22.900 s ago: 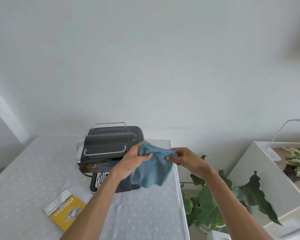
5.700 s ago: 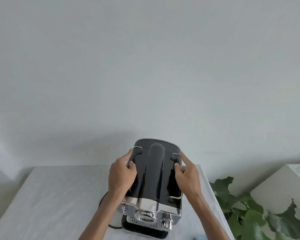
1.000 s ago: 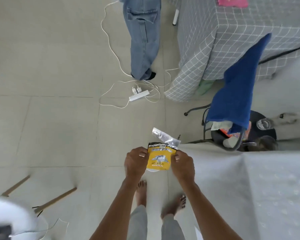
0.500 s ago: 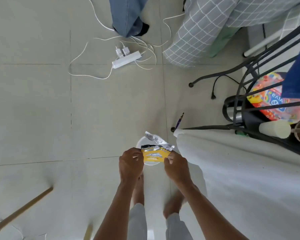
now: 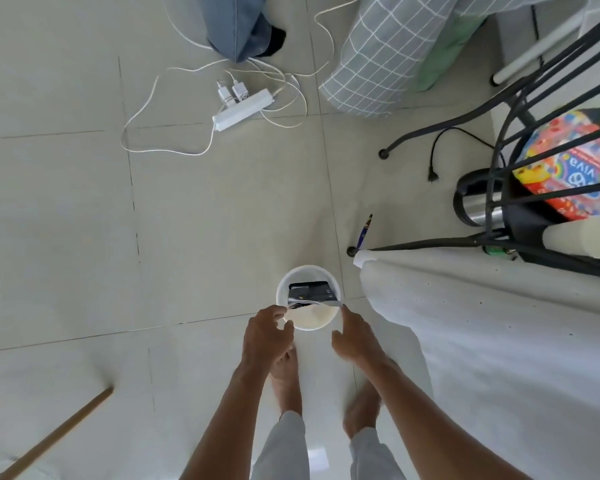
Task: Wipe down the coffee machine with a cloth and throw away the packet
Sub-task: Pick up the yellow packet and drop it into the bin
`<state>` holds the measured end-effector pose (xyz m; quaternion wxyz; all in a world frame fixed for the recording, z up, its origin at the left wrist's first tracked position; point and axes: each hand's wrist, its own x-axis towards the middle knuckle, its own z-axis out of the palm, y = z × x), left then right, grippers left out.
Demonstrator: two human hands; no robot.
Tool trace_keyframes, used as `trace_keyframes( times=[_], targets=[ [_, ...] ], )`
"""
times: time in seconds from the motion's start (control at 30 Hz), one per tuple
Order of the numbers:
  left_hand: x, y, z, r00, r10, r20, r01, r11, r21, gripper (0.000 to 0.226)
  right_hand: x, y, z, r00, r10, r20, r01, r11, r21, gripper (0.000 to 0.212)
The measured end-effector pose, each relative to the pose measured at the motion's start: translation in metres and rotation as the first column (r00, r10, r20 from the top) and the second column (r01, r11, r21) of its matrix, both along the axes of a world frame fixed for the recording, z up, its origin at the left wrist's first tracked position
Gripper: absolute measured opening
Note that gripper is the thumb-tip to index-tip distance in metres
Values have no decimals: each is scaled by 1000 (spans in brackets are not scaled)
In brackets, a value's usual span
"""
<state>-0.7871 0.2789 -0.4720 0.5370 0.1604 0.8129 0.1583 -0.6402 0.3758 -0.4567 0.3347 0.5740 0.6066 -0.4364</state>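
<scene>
A wooden stick, lower left of the bin, is cut off by the frame's edge. Whether any fingertip touches the packet cannot be told. The packet is seen inside the bin, lying across its opening. Only a dark face and a creased silver edge are shown, and its print cannot be read. The left hand is held just below the bin's rim, its grip apart, fingers loosely curled round nothing. The bin's pale bottom is seen beneath the packet. The right hand is held below the rim too, grip apart, fingers nearly straight. Right of the bin, the tabletop is covered by a white cloth.
</scene>
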Motion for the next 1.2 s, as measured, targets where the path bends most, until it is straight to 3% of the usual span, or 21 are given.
trace_keyframes(
  times=[0.27, 0.53, 0.73, 0.87, 1.0, 1.03, 1.1, 1.13, 1.2],
  targets=[
    [-9, -2, 55, 975, -190, -117, 187, 982, -41, 44, 4, 0, 54, 998, 56, -20, -55, 997, 51, 65],
    [5, -24, 227, 858, -462, -224, 476, 880, 9, 68, 21, -27, 215, 992, 62, -109, -35, 971, 237, 75],
    [17, -41, 323, 714, -573, -402, 650, 757, 74, 66, 43, -66, 330, 984, 121, -132, -63, 922, 381, 77],
    [34, -32, 368, 582, -633, -511, 758, 649, 59, 92, 80, -84, 387, 983, 83, -162, 17, 843, 537, 94],
    [73, -30, 412, 402, -675, -619, 870, 492, 29, 71, 146, -107, 433, 990, -9, -142, 107, 708, 698, 72],
    [86, -33, 421, 329, -683, -652, 902, 432, 3, 72, 166, -116, 442, 991, -40, -131, 123, 682, 721, 72],
    [114, -41, 437, 208, -688, -695, 947, 318, -32, 98, 206, -136, 456, 987, -114, -115, 162, 629, 760, 73],
    [129, -46, 445, 192, -682, -706, 956, 294, -24, 107, 226, -148, 462, 982, -156, -110, 183, 610, 771, 74],
    [162, -61, 463, 241, -665, -707, 954, 297, 45, 97, 265, -175, 473, 966, -239, -98, 224, 582, 782, 75]
  ],
)
